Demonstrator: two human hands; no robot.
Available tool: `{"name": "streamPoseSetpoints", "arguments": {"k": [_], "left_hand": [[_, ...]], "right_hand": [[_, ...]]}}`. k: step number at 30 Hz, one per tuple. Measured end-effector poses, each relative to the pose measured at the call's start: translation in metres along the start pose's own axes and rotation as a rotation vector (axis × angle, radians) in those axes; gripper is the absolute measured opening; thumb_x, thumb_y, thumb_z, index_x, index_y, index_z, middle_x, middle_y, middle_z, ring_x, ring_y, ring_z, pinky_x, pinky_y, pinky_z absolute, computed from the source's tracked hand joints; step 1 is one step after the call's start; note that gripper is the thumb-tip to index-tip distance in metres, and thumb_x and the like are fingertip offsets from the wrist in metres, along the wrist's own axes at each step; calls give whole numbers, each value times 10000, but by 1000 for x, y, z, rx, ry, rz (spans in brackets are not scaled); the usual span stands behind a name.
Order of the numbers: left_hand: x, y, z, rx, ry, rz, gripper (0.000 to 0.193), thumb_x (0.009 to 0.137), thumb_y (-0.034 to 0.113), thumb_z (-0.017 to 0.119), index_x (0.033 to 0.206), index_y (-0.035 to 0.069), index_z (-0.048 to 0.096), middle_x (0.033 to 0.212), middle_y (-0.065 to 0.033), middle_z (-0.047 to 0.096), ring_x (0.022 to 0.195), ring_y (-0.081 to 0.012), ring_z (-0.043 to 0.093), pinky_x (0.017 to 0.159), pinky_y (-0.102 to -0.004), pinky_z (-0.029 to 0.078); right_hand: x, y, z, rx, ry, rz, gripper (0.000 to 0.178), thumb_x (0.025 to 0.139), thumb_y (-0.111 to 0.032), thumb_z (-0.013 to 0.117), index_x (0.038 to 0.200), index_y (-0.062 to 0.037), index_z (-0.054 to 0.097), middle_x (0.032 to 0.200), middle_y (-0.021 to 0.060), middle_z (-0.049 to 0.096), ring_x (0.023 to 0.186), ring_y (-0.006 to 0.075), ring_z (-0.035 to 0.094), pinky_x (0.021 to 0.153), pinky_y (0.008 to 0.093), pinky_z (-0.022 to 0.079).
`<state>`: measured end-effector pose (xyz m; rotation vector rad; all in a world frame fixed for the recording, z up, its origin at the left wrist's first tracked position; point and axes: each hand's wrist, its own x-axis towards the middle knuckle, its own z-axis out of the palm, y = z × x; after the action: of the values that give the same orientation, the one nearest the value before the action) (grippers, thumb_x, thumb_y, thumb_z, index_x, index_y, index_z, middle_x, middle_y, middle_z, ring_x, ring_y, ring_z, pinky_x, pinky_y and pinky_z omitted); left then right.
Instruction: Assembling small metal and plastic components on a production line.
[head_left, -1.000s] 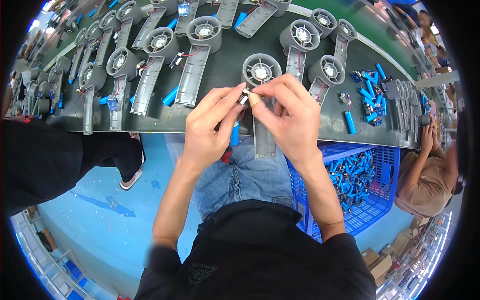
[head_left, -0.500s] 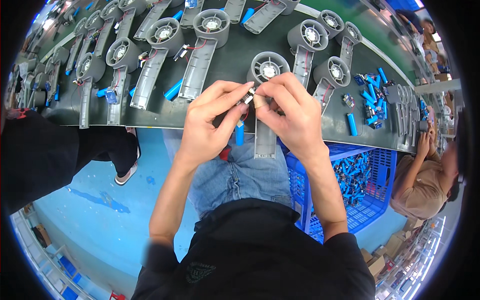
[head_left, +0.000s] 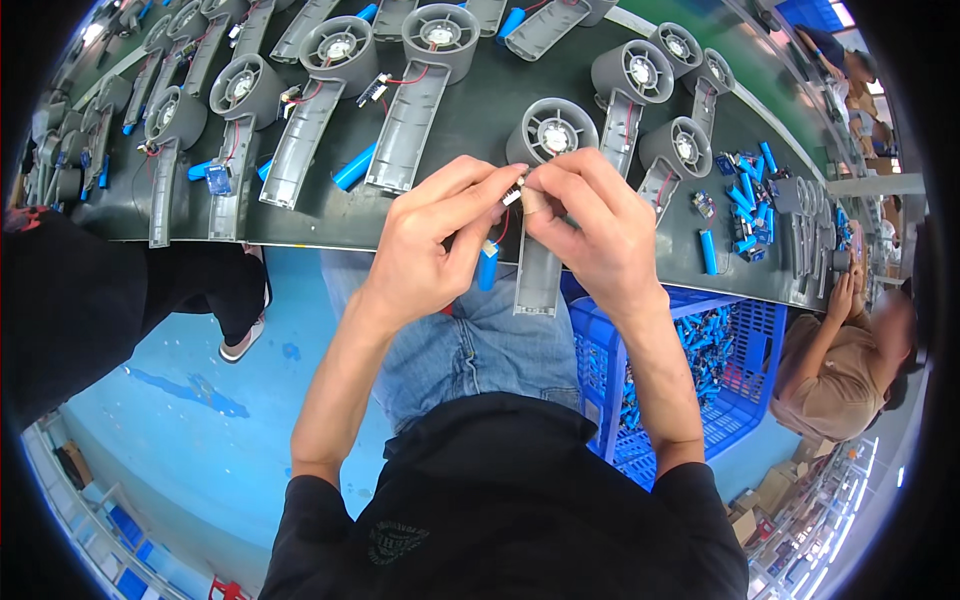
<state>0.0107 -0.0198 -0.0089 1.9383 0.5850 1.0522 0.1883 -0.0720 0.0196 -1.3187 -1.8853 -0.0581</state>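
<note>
My left hand (head_left: pixel 430 235) pinches a small circuit board (head_left: pixel 513 193) with white connectors between thumb and fingers. Against the board's upper end, the fingertips of my right hand (head_left: pixel 605 225) are pinched together; whatever they grip is too small to make out. A blue battery cell (head_left: pixel 487 270) with a pale connector and a red wire hangs just below my left fingers. Behind and beneath my hands lies a grey fan housing (head_left: pixel 522 140) with a round fan. Its open, trough-shaped handle (head_left: pixel 538 285) points toward me and reaches past the table edge.
More grey fan housings (head_left: pixel 440 45) stand across the dark green table (head_left: pixel 300 228). Blue cells and boards (head_left: pixel 750 195) are heaped at right. A blue crate (head_left: pixel 745 385) of cells sits beside my right leg. People sit on both sides, one in a brown shirt (head_left: pixel 820 375).
Both hands stay pinched at the small board and have shifted slightly right in the picture. The whole table scene has shifted a little too; the blue cell still hangs below.
</note>
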Motion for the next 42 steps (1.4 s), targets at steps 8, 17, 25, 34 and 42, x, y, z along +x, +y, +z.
{"name": "streamPoseSetpoints", "arguments": {"k": [8,17,25,34,42], "left_hand": [[6,1,8,-140,138,-76,366,840,-121,586,1178,-23,687,934,-120,653,716,-171,630,620,-282,497],[6,27,9,-410,35,-384,291,965,-40,514,1240,-52,612,1048,-97,618,818,-133,647,723,-265,521],[187,49,-52,-348,81,-333,293,886,45,541,1135,-53,659,884,-93,681,575,-120,609,474,-273,431],[388,-138,-77,0,106,-496,347,829,33,568,1148,-38,683,864,-121,698,670,-148,638,574,-295,501],[434,-194,-118,984,54,-333,440,801,279,618,1180,73,704,1169,-218,689,1130,-365,649,1001,-438,499]], "right_hand": [[12,-29,-16,-124,11,191,170,782,-34,792,891,-19,662,827,71,611,662,158,639,539,280,481],[-36,-70,-41,191,-258,913,207,921,-189,721,871,8,683,526,38,522,454,85,444,443,290,338],[120,20,-81,195,-204,681,366,973,-310,615,733,-33,618,552,-58,459,500,30,409,454,258,307],[272,241,58,55,-299,561,461,937,-393,639,680,-10,650,598,48,622,514,137,582,521,330,453],[291,246,74,21,-597,789,538,977,-462,551,944,52,708,696,115,707,571,176,681,587,328,573]]}}
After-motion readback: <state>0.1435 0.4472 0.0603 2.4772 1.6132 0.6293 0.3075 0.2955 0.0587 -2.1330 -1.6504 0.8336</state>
